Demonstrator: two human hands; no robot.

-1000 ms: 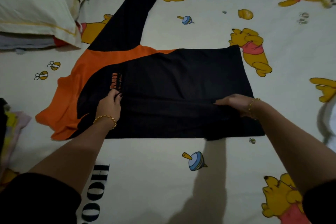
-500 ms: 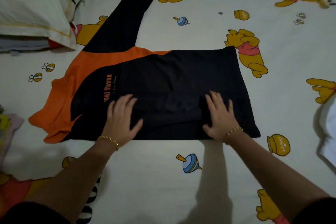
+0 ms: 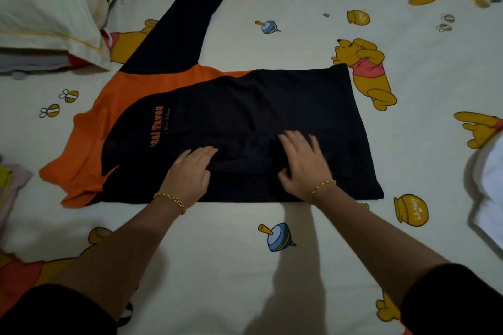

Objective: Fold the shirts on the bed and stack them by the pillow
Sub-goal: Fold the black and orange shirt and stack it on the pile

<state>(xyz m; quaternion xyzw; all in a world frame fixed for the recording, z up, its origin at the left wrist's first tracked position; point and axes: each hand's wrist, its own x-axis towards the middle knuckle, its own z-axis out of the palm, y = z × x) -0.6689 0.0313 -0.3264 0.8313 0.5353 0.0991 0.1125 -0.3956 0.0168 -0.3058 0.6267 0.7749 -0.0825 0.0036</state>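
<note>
On the cartoon-bear printed bed sheet (image 3: 299, 35) lies the black-and-orange long-sleeved shirt (image 3: 272, 106), near the white pillow (image 3: 46, 13). Left hand (image 3: 187, 174) and right hand (image 3: 302, 166) rest spread flat on its near fold; press outward evenly (far sleeve not yet folded) to flatten it.

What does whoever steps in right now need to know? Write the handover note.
Left hand: open, flat on the shirt.
Right hand: open, flat on the shirt, on the tucked sleeve.
Shirt: black and orange, spread mid-bed; near sleeve and near edge folded in; far sleeve lies out toward the pillow.
Done: first fold. Some folded clothes lie under the pillow's edge.
Left: fold the far sleeve and side in, fold it down, stack it by the pillow. A white garment waits at the right, more clothes at the left edge.
</note>
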